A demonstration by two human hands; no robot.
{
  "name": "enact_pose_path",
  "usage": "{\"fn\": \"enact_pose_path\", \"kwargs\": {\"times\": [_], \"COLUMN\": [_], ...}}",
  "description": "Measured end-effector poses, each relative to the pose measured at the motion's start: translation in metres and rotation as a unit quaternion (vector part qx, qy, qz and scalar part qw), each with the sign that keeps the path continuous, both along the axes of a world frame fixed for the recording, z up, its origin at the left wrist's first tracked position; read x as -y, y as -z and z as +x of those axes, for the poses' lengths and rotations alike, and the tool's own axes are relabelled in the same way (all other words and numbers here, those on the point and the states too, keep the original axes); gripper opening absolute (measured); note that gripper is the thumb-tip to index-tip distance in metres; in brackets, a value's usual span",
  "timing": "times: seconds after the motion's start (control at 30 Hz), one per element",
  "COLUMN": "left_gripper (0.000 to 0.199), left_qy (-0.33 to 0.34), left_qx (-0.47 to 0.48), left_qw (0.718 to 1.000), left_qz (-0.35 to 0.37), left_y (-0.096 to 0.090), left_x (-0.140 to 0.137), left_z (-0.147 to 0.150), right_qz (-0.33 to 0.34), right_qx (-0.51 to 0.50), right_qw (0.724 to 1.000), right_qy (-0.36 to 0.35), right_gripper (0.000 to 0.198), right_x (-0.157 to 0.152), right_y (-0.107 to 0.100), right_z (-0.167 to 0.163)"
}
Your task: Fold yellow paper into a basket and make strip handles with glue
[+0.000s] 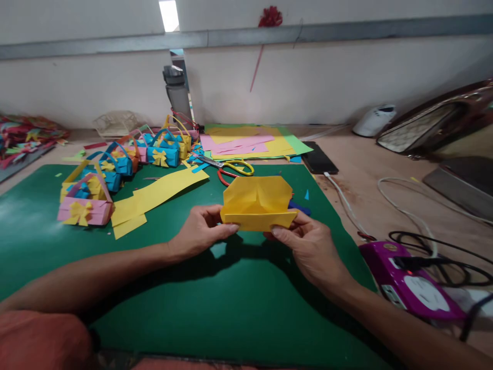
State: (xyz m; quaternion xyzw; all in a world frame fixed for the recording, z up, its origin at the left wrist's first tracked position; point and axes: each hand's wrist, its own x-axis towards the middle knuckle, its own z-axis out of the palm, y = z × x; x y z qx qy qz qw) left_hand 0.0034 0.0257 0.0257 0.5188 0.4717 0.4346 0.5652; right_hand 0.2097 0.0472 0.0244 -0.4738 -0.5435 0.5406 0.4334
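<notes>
A folded piece of yellow paper [257, 198] is held up above the green mat [231, 318]. Its front edge is turned up into a band, and the taller back flap has cut-off corners. My left hand [202, 228] pinches the left end, thumb on the front band and fingers behind. On the right end, my right hand [308, 241] grips the same paper with its thumb in front. Just beyond the paper lie scissors [241, 168] with yellow and red handles. Something blue [299, 208], partly hidden, rests behind my right hand.
Small paper handbags [87, 211] with bows stand in rows at left, beside yellow paper strips [165, 192]. Coloured sheets [246, 141], a phone [319, 157] and a grey bottle [177, 95] are at the back. A purple power strip [412, 282] with cables sits at right.
</notes>
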Motion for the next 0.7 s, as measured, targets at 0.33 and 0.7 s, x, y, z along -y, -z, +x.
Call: {"fn": "enact_pose_path", "kwargs": {"times": [0.33,0.7], "left_gripper": [0.026,0.031], "left_qy": [-0.003,-0.005], "left_qx": [-0.041,-0.023], "left_qw": [0.999,1.0], "left_qz": [0.004,0.001], "left_y": [-0.0013,0.0043], "left_x": [0.0006,-0.0005], "left_z": [-0.0007,-0.0012], "right_qz": [-0.008,0.008], "right_qx": [0.0,0.027], "right_qw": [1.0,1.0], "right_qy": [-0.006,0.006], "right_gripper": [0.028,0.026], "right_x": [0.002,0.0032], "right_y": [-0.0008,-0.0057], "right_z": [0.0,-0.0008]}}
